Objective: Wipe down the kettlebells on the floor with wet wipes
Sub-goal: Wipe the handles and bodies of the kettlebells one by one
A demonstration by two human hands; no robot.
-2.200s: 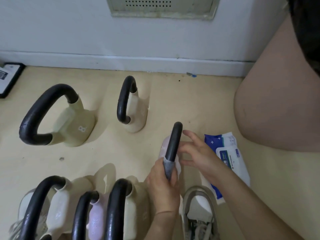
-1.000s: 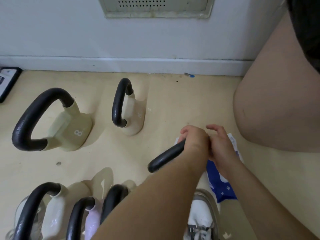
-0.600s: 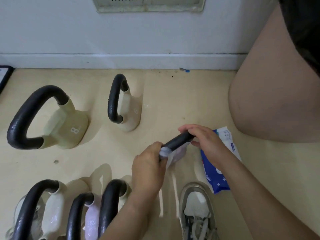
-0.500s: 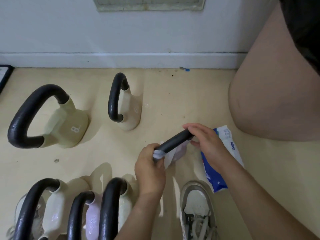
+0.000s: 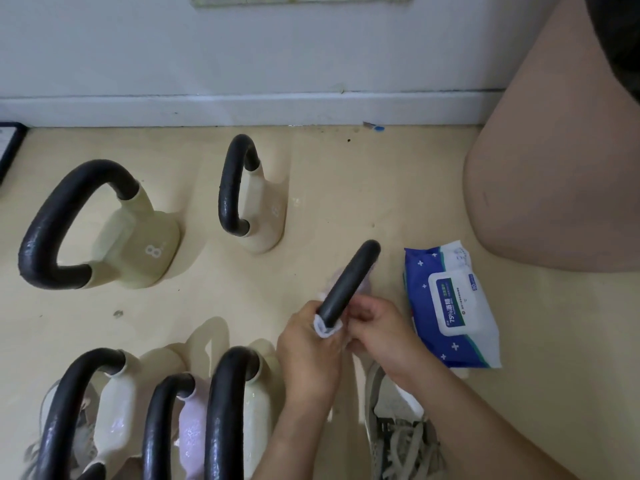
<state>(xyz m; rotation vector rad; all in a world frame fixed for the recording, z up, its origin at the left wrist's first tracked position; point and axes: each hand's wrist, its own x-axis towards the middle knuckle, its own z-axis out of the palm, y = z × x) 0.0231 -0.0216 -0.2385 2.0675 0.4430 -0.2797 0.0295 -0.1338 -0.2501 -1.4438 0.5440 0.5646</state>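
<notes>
A small kettlebell with a black handle (image 5: 349, 282) and a lilac body, mostly hidden under the handle, stands on the floor in front of me. My left hand (image 5: 308, 355) is closed around a white wet wipe (image 5: 325, 330) wrapped over the near end of that handle. My right hand (image 5: 379, 329) grips the kettlebell just to the right of the wipe, touching my left hand. Two cream kettlebells stand farther back: a big one marked 8 (image 5: 135, 244) and a smaller one (image 5: 259, 206). Three more (image 5: 114, 403) (image 5: 192, 427) (image 5: 251, 396) stand close at lower left.
A blue and white pack of wet wipes (image 5: 450, 303) lies on the floor right of my hands. My grey shoe (image 5: 398, 431) is below them and my bare knee (image 5: 554, 168) fills the right. The white skirting board (image 5: 242, 109) runs along the back; a black-framed object (image 5: 10, 147) sits far left.
My right hand left the handle's far end and came down beside my left hand. The wipe slid to the handle's near end, and the handle now points away from me.
</notes>
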